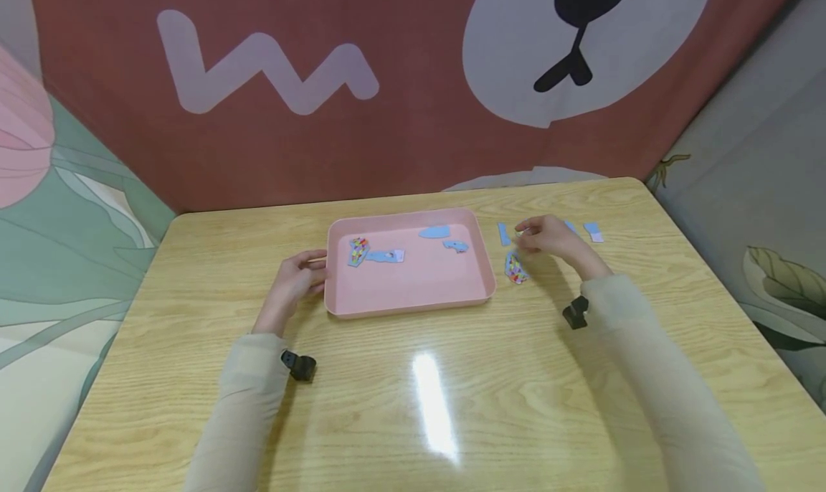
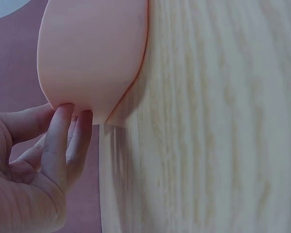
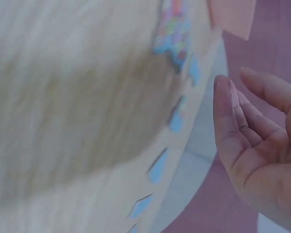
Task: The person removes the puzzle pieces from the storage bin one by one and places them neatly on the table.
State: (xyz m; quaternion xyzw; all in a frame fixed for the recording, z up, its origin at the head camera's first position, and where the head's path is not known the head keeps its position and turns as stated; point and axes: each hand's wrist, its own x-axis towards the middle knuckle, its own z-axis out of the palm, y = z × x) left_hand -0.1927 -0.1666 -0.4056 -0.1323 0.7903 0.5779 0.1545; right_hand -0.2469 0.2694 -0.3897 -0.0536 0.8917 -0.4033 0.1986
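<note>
A shallow pink tray (image 1: 406, 291) lies on the table, with several flat blue pieces inside, like jigsaw pieces. A multicoloured patterned piece (image 1: 358, 251) and a blue piece (image 1: 387, 256) touch or nearly touch at its left. Two more blue pieces, an upper piece (image 1: 434, 232) and a lower piece (image 1: 456, 246), lie at its right. My left hand (image 1: 293, 280) rests its fingertips on the tray's outer left wall (image 2: 94, 53). Right of the tray, my right hand (image 1: 551, 239) hovers above loose pieces, thumb and fingers apart, nothing between them in the right wrist view.
Beside the tray lie a narrow blue piece (image 1: 504, 234) and a patterned piece (image 1: 515, 268). A blue and pale piece (image 1: 594, 232) lies farther right. The wooden table (image 1: 361, 406) backs onto a reddish printed cloth (image 1: 413, 140).
</note>
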